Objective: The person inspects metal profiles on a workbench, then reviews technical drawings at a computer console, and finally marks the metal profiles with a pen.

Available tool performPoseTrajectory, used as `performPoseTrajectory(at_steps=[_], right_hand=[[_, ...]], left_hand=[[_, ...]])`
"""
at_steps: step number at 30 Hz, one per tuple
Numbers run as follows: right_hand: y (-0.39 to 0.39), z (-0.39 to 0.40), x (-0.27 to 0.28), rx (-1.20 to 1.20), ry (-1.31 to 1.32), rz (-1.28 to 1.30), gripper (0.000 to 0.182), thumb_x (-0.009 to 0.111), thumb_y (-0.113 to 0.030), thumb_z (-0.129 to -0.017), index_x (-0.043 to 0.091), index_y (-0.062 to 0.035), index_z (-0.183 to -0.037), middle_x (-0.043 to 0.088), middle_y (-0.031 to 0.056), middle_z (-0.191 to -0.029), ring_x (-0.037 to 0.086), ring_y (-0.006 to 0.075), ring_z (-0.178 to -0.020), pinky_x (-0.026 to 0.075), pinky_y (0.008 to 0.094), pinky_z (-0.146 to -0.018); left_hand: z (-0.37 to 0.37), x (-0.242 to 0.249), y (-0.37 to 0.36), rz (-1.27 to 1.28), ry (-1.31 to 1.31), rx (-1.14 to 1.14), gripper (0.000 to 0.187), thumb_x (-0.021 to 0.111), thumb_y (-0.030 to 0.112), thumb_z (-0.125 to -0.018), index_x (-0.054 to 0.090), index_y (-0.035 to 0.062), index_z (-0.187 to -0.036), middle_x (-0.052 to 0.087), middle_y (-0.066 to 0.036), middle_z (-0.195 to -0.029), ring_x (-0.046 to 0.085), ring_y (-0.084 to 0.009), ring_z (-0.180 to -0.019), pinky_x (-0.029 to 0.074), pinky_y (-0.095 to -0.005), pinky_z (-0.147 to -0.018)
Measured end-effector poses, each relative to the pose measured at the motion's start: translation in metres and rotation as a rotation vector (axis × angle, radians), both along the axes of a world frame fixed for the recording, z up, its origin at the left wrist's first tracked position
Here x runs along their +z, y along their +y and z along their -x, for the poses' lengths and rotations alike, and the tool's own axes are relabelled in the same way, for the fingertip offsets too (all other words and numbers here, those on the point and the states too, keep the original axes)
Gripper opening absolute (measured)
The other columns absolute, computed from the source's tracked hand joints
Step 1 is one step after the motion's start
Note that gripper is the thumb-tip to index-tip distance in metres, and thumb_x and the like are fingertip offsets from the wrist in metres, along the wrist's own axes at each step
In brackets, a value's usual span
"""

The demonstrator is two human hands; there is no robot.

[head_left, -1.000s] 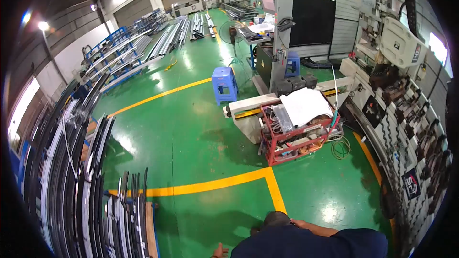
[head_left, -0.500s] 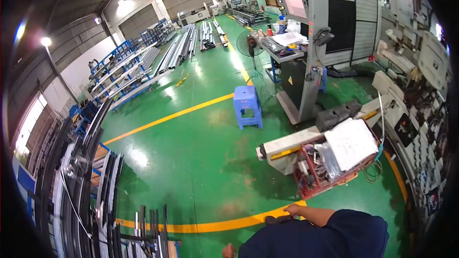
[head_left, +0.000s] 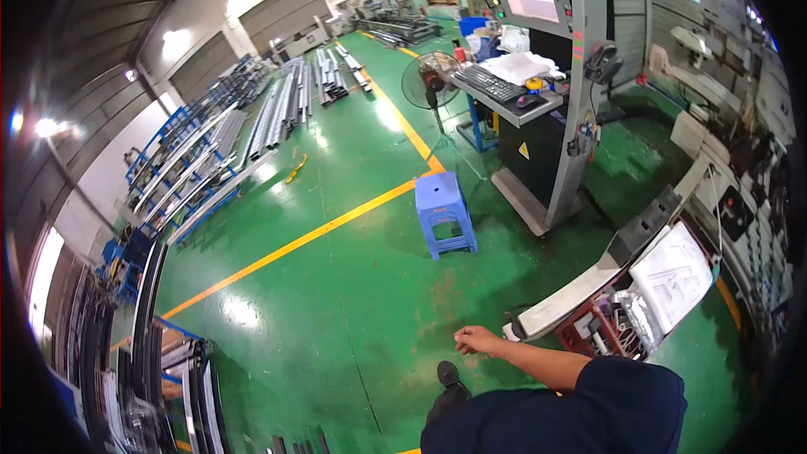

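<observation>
My right hand (head_left: 475,340) is stretched forward over the green floor, its fingers loosely bent and a little apart, with nothing in it that I can see. Just right of it is the end of a pale machine beam (head_left: 538,317). Beside that, a red crate (head_left: 580,328) holds several tools and plastic bags, with white drawing sheets (head_left: 672,277) on top. One dark shoe (head_left: 449,372) shows below the hand. My left hand is out of view.
A blue plastic stool (head_left: 443,210) stands ahead. Behind it are a fan (head_left: 431,84) and a control console (head_left: 563,134) with a keyboard (head_left: 487,82). Metal profiles lie on racks (head_left: 189,160) at left. Yellow lines (head_left: 319,240) cross the green floor (head_left: 336,303).
The view has moved forward, so stool, console and crate look nearer. My right hand has swung up and forward. My left hand, earlier at the bottom edge, has left the view.
</observation>
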State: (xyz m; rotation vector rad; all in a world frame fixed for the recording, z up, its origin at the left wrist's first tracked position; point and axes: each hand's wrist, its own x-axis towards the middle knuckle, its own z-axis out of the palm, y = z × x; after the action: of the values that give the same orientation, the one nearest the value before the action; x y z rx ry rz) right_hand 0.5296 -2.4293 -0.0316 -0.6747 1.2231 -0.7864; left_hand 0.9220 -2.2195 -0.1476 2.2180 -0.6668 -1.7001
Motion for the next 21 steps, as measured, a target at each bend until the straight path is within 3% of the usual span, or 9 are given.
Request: performPoseTrajectory(at_steps=[5,8,9,12,15,16,19,21], right_hand=[[-0.095,0.015,0.022,-0.195,0.013,0.075,0.032,0.064,-0.028,-0.102,0.065,-0.0065,-0.126,0.074,0.0058,-0.104,0.071,0.0142,-0.084,0.055,0.0303,-0.075],[-0.14,0.052,0.032,-0.35,0.091,0.274,0.032,0.064,-0.026,-0.102,0.066,-0.0052,-0.126,0.074,0.0065,-0.104,0.071,0.0148,-0.085,0.055,0.0302,-0.077],[-0.15,0.065,0.061,-0.444,0.121,0.216,0.032,0.063,-0.026,-0.103,0.066,-0.0038,-0.126,0.073,0.0072,-0.104,0.07,0.0153,-0.086,0.056,0.0308,-0.079],[-0.184,0.109,0.064,-0.686,0.105,0.143,0.031,0.062,-0.025,-0.103,0.066,-0.0031,-0.125,0.073,0.0077,-0.105,0.069,0.0154,-0.088,0.056,0.0316,-0.08],[-0.223,0.151,0.067,-0.745,0.115,0.129,0.029,0.061,-0.023,-0.104,0.066,-0.0025,-0.123,0.073,0.0079,-0.106,0.069,0.0154,-0.089,0.056,0.0316,-0.081],[-0.241,0.164,0.067,-0.742,0.118,0.122,0.028,0.06,-0.023,-0.104,0.066,-0.0022,-0.122,0.073,0.0082,-0.106,0.069,0.0155,-0.09,0.056,0.0313,-0.081],[-0.313,0.21,0.08,-0.744,0.109,0.179,0.026,0.06,-0.022,-0.105,0.066,-0.0012,-0.119,0.073,0.0092,-0.105,0.069,0.0158,-0.091,0.056,0.0306,-0.082],[-0.355,0.239,0.103,-0.75,0.096,0.256,0.025,0.06,-0.021,-0.105,0.067,-0.0004,-0.118,0.073,0.0099,-0.105,0.069,0.0161,-0.092,0.056,0.0306,-0.083]], left_hand=[[-0.036,0.018,-0.197,-0.034,-0.025,-0.1,0.032,0.055,0.037,-0.1,0.064,0.0064,-0.108,0.067,-0.008,-0.097,0.061,-0.0239,-0.079,0.046,-0.0407,-0.064],[-0.074,0.038,-0.328,-0.041,-0.097,-0.149,0.033,0.056,0.037,-0.1,0.063,0.0063,-0.11,0.067,-0.009,-0.099,0.061,-0.0241,-0.081,0.046,-0.0408,-0.066],[-0.083,0.042,-0.375,-0.031,-0.12,-0.167,0.034,0.056,0.037,-0.1,0.063,0.0063,-0.111,0.067,-0.009,-0.1,0.061,-0.0242,-0.082,0.046,-0.0408,-0.066],[-0.086,0.053,-0.522,0.095,-0.164,-0.183,0.035,0.057,0.038,-0.1,0.063,0.0062,-0.114,0.067,-0.009,-0.101,0.061,-0.0244,-0.084,0.045,-0.0409,-0.068],[-0.044,0.063,-0.644,0.338,-0.136,-0.103,0.037,0.057,0.038,-0.1,0.063,0.0061,-0.116,0.067,-0.009,-0.103,0.061,-0.0246,-0.086,0.045,-0.041,-0.069],[-0.024,0.067,-0.682,0.496,-0.07,-0.034,0.029,0.057,0.035,-0.102,0.064,0.0074,-0.106,0.068,-0.005,-0.088,0.063,-0.0207,-0.067,0.045,-0.0358,-0.052],[0.078,0.068,-0.749,0.676,0.002,0.013,0.03,0.061,0.035,-0.101,0.061,0.0072,-0.111,0.069,-0.005,-0.092,0.066,-0.0204,-0.071,0.047,-0.0338,-0.053],[0.145,0.067,-0.77,0.667,0.087,-0.081,0.033,0.057,0.033,-0.104,0.057,0.0067,-0.123,0.07,-0.011,-0.103,0.067,-0.0262,-0.075,0.049,-0.0411,-0.055]])
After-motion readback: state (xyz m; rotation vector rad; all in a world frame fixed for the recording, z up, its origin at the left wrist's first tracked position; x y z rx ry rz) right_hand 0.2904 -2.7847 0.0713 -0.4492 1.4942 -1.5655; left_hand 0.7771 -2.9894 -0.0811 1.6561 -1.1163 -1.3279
